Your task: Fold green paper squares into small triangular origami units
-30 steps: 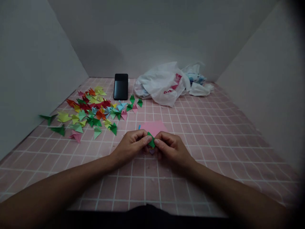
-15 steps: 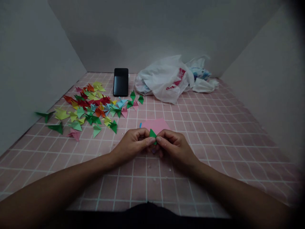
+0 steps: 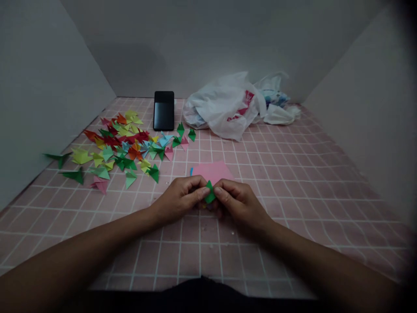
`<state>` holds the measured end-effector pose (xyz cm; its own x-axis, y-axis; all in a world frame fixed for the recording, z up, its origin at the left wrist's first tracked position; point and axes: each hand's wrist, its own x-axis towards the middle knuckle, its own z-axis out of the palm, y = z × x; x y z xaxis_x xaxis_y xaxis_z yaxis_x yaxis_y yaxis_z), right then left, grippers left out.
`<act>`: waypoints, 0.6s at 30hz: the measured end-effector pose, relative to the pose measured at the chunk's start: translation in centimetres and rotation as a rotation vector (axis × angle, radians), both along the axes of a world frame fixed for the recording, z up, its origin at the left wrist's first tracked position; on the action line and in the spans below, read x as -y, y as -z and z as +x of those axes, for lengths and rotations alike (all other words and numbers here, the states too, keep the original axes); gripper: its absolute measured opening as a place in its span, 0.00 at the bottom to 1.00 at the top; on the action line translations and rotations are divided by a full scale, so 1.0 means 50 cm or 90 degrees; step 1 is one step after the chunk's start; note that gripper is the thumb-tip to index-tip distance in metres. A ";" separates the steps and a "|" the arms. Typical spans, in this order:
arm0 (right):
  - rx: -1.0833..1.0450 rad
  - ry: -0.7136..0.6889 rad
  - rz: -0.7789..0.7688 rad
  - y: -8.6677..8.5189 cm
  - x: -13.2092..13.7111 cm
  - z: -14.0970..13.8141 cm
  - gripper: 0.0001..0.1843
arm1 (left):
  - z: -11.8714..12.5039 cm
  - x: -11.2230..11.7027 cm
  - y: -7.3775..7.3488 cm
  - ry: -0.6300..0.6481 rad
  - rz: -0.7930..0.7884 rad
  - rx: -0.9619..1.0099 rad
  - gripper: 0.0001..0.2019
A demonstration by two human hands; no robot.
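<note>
I'm watching from far off — the left hand [image 3: 183, 196] and the right hand [image 3: 241, 201] are pinching a small green paper [image 3: 210, 192] right between them, neither one being nearer. Its long way is pointing forward — toward the pink paper [image 3: 212, 170] lying just past them.

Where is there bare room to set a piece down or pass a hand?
The widest bare tablecloth runs from the right hand to the right wall. A narrower strip separates the pink paper from the white plastic bag behind it. It's crowded on the left, where folded paper pieces cluster near the phone.
</note>
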<state>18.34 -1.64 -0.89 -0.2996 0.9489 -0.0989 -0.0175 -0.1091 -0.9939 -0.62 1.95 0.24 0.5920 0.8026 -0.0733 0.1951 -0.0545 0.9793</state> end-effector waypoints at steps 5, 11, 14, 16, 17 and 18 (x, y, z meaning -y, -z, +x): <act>-0.034 0.014 -0.007 -0.002 0.001 -0.001 0.17 | 0.000 0.000 0.002 0.029 -0.048 -0.002 0.12; 0.016 0.021 0.029 -0.005 0.000 0.001 0.17 | 0.004 -0.001 -0.001 0.061 -0.085 -0.021 0.11; -0.023 0.007 -0.028 -0.002 -0.001 -0.001 0.16 | 0.004 -0.005 -0.003 0.089 -0.069 -0.065 0.09; -0.030 0.010 -0.048 -0.001 0.000 -0.001 0.15 | 0.005 -0.005 -0.003 0.096 -0.090 -0.059 0.09; -0.031 0.018 -0.050 -0.001 0.002 -0.002 0.15 | 0.005 -0.004 -0.003 0.094 -0.102 -0.045 0.10; -0.033 0.029 -0.046 -0.001 0.003 -0.002 0.15 | 0.005 -0.002 -0.004 0.089 -0.111 -0.029 0.11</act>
<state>18.26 -1.80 -0.82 -0.2630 0.9527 -0.1526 -0.0745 -0.1778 -0.9812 -0.34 2.07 0.42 0.6897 0.6853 -0.2336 0.2423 0.0856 0.9664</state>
